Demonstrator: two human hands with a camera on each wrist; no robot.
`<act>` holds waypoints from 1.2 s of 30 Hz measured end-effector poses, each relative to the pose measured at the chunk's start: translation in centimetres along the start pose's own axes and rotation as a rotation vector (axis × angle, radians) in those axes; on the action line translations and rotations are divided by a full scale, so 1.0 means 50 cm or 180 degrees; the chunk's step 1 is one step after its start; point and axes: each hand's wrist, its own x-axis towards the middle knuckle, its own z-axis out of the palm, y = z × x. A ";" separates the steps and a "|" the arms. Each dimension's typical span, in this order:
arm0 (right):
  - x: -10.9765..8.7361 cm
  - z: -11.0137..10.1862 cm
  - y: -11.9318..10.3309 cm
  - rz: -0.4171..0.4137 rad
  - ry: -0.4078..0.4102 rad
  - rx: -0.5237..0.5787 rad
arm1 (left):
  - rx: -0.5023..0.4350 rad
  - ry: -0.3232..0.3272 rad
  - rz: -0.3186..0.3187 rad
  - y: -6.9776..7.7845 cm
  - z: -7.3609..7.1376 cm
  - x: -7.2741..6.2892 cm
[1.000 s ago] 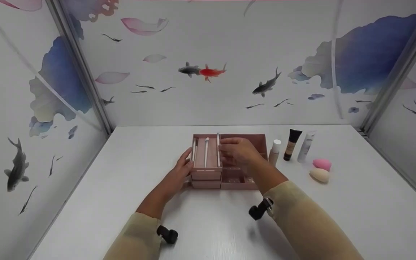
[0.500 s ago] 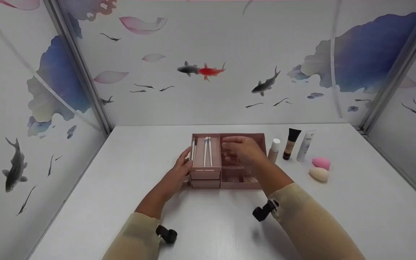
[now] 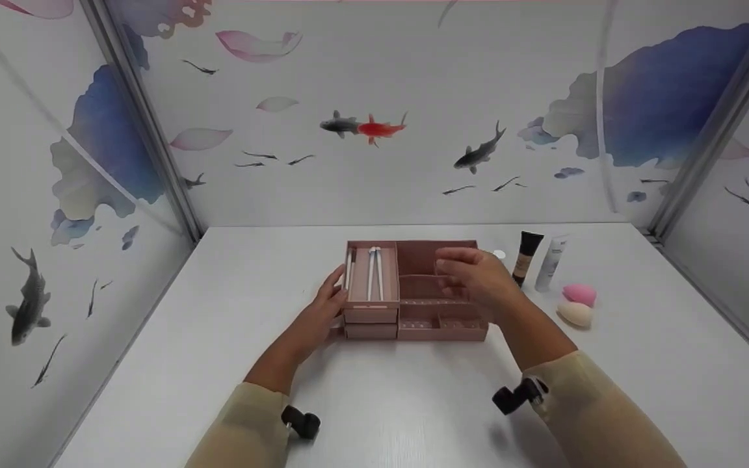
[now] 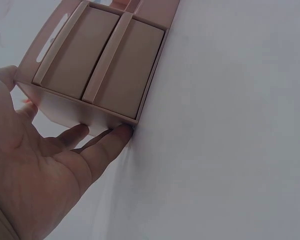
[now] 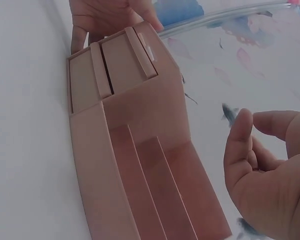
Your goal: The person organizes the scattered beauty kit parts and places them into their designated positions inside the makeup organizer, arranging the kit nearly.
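A pink desktop makeup organizer [image 3: 371,315] stands on the white table, with two drawers at its left and divided compartments at its right. My left hand [image 3: 313,315] rests on its left side wall; in the left wrist view the fingertips [image 4: 122,132] touch that wall, with the thumb near the upper edge. Slim white sticks [image 3: 380,276] and a darker brush-like stick [image 3: 350,263] lie in the top tray. My right hand [image 3: 482,279] hovers over the right compartments, fingers loosely bent, nothing between thumb and index finger in the right wrist view.
Right of the organizer stand a black-capped tube [image 3: 529,244] and a white tube [image 3: 551,263]. A white bottle cap [image 3: 499,255] shows behind my right hand. Pink [image 3: 579,295] and beige [image 3: 575,316] makeup sponges lie farther right. Printed wall panels enclose the table's back and sides.
My right hand has let go of a white stick, which now lies beside another in the top tray, and has moved right, covering most of the bottle. My left hand has stayed put.
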 end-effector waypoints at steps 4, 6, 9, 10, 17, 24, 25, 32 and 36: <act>-0.021 -0.043 0.005 -0.0022 0.0036 -0.0047 | 0.0043 0.0020 -0.0005 -0.001 0.000 0.001; -0.033 -0.066 0.006 -0.0035 0.0058 -0.0042 | 0.0045 0.0033 -0.0004 -0.002 0.001 0.002; -0.051 -0.099 0.009 -0.0064 0.0072 -0.0008 | 0.0039 0.0038 -0.0006 -0.002 0.003 0.002; -0.056 -0.110 0.011 -0.0060 0.0089 0.0001 | 0.0046 0.0043 -0.0014 -0.002 0.004 0.003; -0.079 -0.176 0.037 0.0123 0.0253 -0.0126 | 0.0039 0.0075 -0.0067 0.001 0.003 0.001; -0.096 -0.232 0.056 0.0191 0.0420 -0.0296 | 0.0106 0.0026 0.0031 -0.003 0.002 0.001; -0.098 -0.240 0.057 0.0201 0.0440 -0.0326 | 0.0105 0.0021 0.0034 -0.003 0.001 0.001; -0.109 -0.297 0.066 0.0346 0.0594 -0.0449 | 0.0087 0.0010 0.0038 -0.005 -0.001 0.002; -0.114 -0.327 0.077 0.0383 0.0650 -0.0460 | 0.0091 0.0032 -0.0003 -0.004 0.000 0.000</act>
